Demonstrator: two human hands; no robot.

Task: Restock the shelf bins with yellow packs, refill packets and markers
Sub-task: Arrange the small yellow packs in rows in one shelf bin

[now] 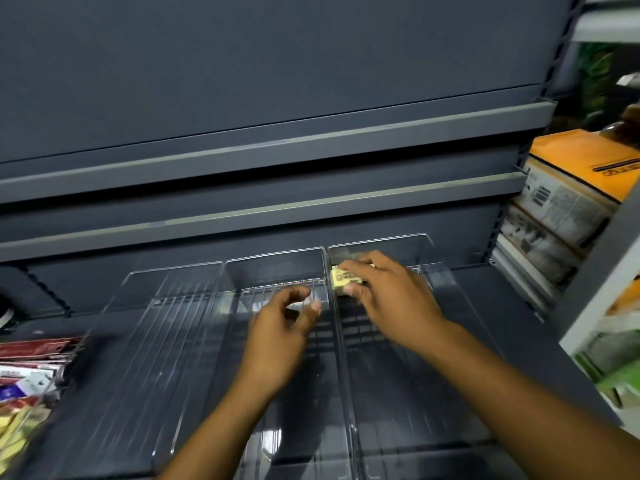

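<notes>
step: seating yellow pack [341, 279] at the rear of the right bin [408, 393] | right hand [388, 292] pinches it beside the left wall | left hand [280, 327] loosely curled, empty, over middle bin [277, 261] | advice: slide it flush into the back corner, lay flat

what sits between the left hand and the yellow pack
In the head view, only the clear bin walls separate the left hand from the yellow pack.
</notes>
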